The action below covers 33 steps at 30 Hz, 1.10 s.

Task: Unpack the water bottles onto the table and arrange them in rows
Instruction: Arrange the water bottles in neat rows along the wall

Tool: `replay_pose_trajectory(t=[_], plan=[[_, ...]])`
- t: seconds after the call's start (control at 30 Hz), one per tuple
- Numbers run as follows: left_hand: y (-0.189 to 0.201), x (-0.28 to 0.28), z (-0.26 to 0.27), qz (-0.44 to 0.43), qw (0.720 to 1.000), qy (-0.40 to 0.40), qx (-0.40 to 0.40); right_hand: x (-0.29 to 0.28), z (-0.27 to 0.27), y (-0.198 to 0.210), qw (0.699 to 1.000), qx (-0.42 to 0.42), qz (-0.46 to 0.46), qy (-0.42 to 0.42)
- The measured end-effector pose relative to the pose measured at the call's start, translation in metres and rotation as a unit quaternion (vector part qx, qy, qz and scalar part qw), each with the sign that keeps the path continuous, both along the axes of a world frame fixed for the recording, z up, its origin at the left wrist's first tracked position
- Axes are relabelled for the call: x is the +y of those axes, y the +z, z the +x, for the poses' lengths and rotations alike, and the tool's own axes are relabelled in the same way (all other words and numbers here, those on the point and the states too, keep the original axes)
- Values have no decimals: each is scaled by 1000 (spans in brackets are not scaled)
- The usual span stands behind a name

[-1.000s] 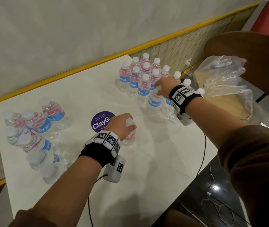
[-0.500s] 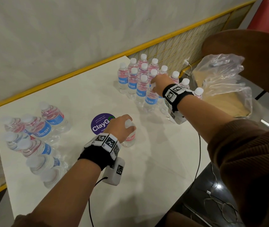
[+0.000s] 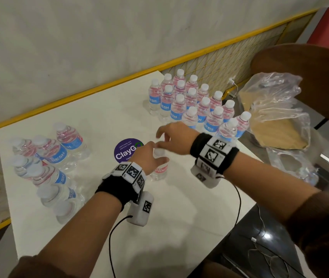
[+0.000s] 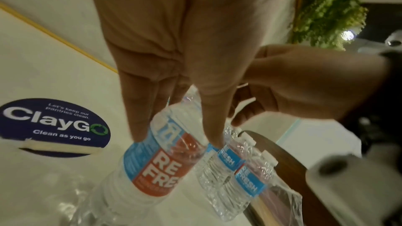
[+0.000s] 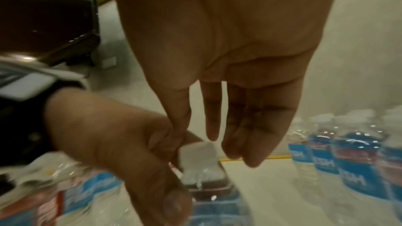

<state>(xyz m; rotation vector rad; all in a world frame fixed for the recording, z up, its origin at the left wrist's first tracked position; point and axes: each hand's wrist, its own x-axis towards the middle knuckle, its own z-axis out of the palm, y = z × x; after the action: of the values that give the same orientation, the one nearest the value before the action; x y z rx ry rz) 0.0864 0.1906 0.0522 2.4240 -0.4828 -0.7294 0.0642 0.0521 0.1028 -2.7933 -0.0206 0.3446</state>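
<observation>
While it stands near the table's middle, the single bottle (image 3: pixel 160 166) is the thing both hands meet at.
Left grip: the left hand (image 3: pixel 146 157) curls its fingers (image 4: pixel 139 118) and thumb round the bottle's shoulder, above the red-and-blue label, holding it upright on the table (image 3: pixel 179 207).
Right grip: the right hand (image 3: pixel 174 138) hovers just over the cap (image 5: pixel 196 150), its fingers (image 5: pixel 250 135) straight and loosely spread, holding nothing; whether a fingertip touches the cap I cannot tell.
Round sticker: a dark ClayGo sticker (image 3: pixel 125 150) lies on the table just beyond the left hand, touching neither hand.
Arranged bottles: a block of upright bottles (image 3: pixel 197 105) stands in rows at the far right corner of the table, close together.
Wrapped bottles: more bottles (image 3: pixel 49 159) lie on their sides in clear wrap along the left edge.
Plastic bag: a crumpled clear bag (image 3: pixel 276 109) sits off the right edge, on a brown chair (image 3: pixel 310 65).
</observation>
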Motion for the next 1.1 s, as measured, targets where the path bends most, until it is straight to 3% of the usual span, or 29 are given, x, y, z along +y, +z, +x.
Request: replay_pose_trajectory(t=[0.1, 0.27, 0.43, 0.6, 0.8, 1.1], plan=[[6, 19, -3, 15, 999, -8, 34, 19, -16, -12, 999, 25, 5, 25], [26, 73, -2, 144, 989, -13, -18, 17, -22, -21, 999, 26, -16, 20], [32, 118, -13, 278, 960, -12, -16, 15, -24, -22, 1000, 21, -11, 7], [26, 143, -24, 344, 938, -43, 11, 5, -25, -21, 999, 31, -10, -8], [21, 152, -22, 349, 935, -61, 22, -24, -35, -20, 997, 42, -44, -39], [22, 99, -25, 203, 978, 14, -32, -79, -50, -3, 988, 67, -101, -95]])
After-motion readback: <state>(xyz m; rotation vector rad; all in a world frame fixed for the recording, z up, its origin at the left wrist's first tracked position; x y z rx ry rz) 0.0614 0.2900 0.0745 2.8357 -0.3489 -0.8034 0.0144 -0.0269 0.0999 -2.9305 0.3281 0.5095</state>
